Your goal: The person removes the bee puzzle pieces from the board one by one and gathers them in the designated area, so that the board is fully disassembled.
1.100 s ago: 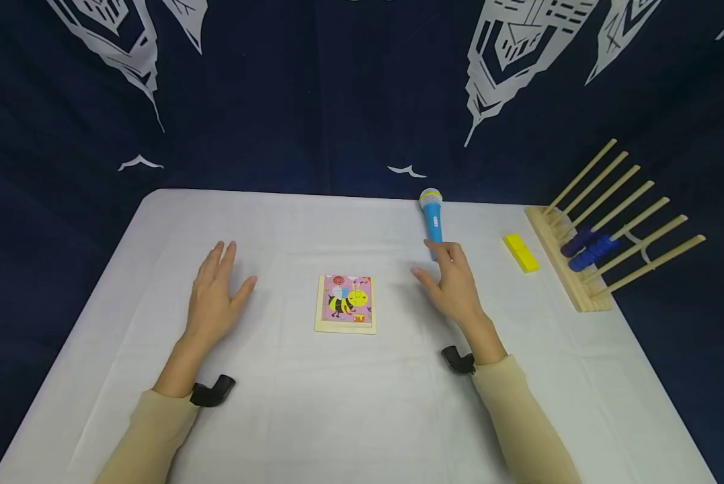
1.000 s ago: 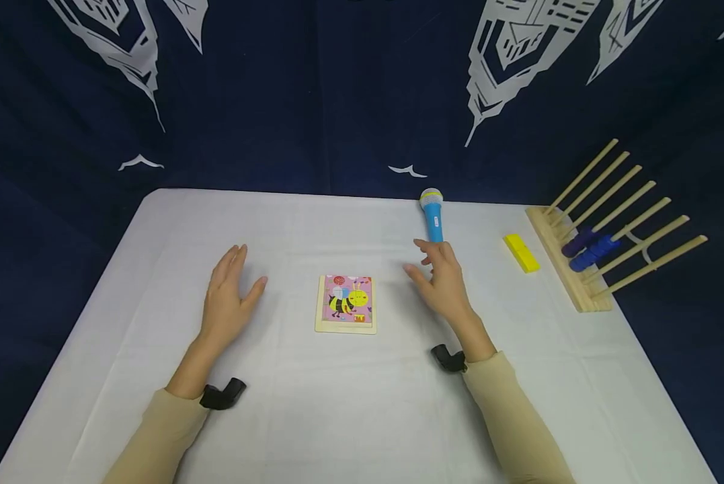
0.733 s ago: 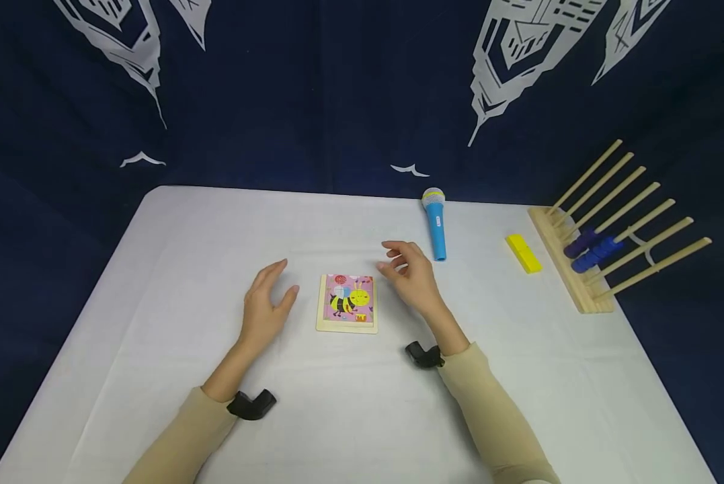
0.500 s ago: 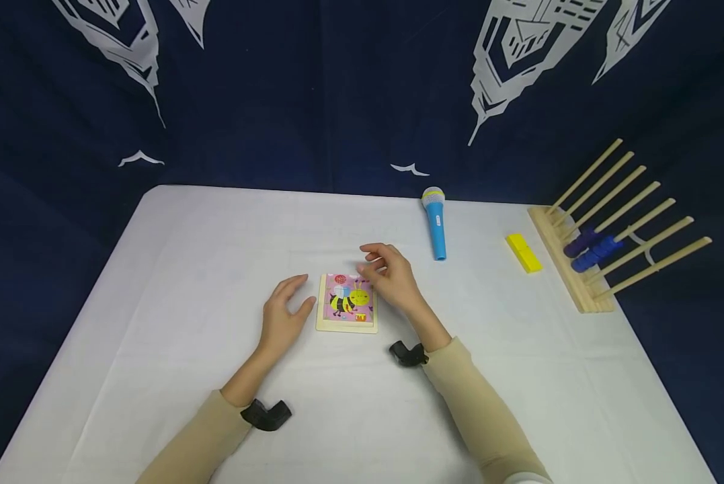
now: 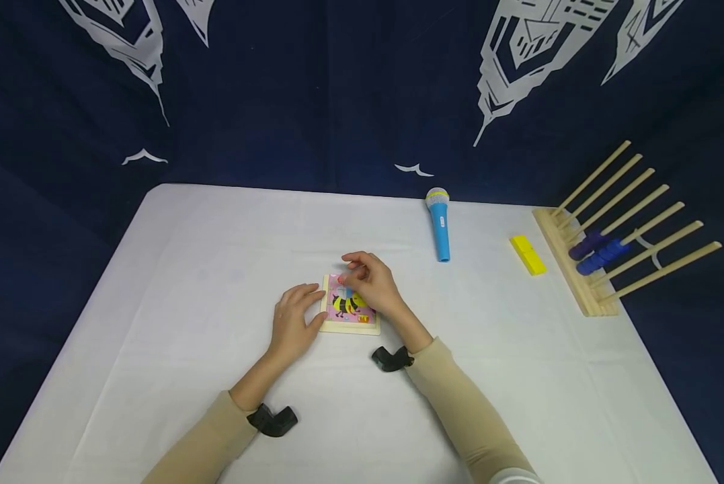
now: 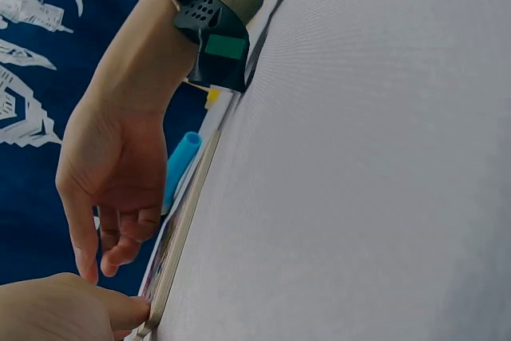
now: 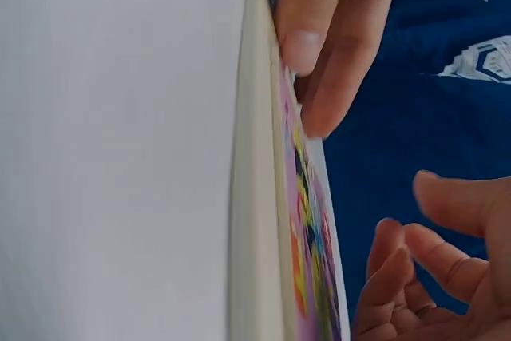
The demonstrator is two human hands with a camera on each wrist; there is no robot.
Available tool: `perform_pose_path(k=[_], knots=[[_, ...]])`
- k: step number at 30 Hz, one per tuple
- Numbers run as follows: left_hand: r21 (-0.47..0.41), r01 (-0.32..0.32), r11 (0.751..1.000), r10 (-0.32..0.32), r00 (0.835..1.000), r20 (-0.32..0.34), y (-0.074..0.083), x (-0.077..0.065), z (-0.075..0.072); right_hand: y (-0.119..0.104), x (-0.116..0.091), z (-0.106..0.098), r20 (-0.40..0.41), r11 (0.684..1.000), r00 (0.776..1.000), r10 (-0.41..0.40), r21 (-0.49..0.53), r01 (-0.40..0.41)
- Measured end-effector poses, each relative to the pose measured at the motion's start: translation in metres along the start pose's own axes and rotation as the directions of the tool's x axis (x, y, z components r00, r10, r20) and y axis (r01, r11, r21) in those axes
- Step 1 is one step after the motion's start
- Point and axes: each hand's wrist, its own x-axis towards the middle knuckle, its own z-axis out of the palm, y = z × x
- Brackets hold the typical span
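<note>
A small square wooden puzzle with a bee picture lies flat at mid-table, its pieces set in a pale frame. Against its left edge rests my left hand; the thumb and fingertips touch the frame and lap slightly onto the picture. My right hand hovers over the upper right part of the puzzle with loosely bent fingers, hiding that corner. In the right wrist view, a gap shows between the right hand and the puzzle, and nothing is in its fingers.
Behind the puzzle, a blue toy microphone lies near the table's far edge. To the right are a yellow block and a wooden peg rack bearing dark blue and purple beads. A patterned navy cloth hangs behind.
Both hands have come inward from either side to the puzzle. The left now touches its left edge; the right has moved left from beside the microphone to above the puzzle.
</note>
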Motion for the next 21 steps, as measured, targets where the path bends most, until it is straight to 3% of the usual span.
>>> perform_pose_path(k=[9, 21], knots=[[0.044, -0.017, 0.999, 0.017, 1.0, 0.005, -0.003, 0.0, 0.001, 0.007, 0.001, 0.011, -0.007, 1.0, 1.0, -0.024, 0.011, 0.024], [0.067, -0.071, 0.995, 0.071, 0.997, -0.004, -0.004, -0.001, 0.002, 0.014, 0.001, 0.014, 0.013, 0.993, 0.998, -0.068, -0.094, 0.069]])
